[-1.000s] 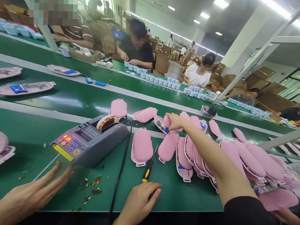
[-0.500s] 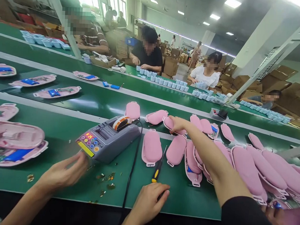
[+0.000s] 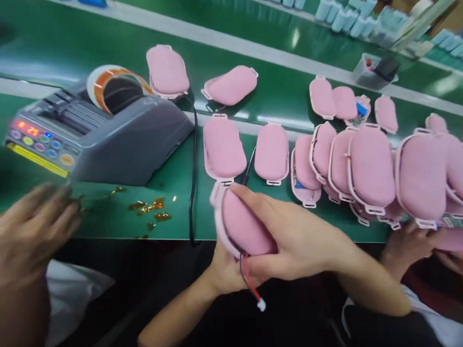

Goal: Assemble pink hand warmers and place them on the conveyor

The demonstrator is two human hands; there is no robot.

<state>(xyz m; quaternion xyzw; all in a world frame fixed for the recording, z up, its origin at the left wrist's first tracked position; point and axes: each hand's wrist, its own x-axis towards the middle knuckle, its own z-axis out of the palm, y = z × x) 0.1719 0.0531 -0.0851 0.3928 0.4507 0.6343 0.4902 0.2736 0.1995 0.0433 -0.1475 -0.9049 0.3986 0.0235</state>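
Pink case (image 3: 248, 225): smooth, matte, rounded oblong shell in two halves, paler rim with a looped lug at its upper end; red and black wires (image 3: 251, 282) trail from the lower edge to a small white plug (image 3: 261, 304). Same form repeated in the pink shells (image 3: 372, 167) heaped at right, overlapping, lugs outward. Grey tape dispenser (image 3: 133, 143), hard plastic, lit red digits, carries a tape roll (image 3: 100, 88) with an orange band. Crinkled gold scraps (image 3: 153, 206) lie on the glossy green bench (image 3: 171, 224). Translucent bin (image 3: 362, 74) on the far side holds small red bits, a dark block at its right. One open shell (image 3: 366, 118) contains a blue block (image 3: 360, 108). Right hand (image 3: 286, 232) is closed around the pink case, thumb at the lower edge near the wires, fingers over the upper side. Left hand (image 3: 227, 270) grips from beneath, its fingers mostly hidden; the case sits between both palms, tilted, in front of the bench edge. A co-worker's blurred hand (image 3: 37, 226) is near the dispenser's front; finger spacing cannot be told.
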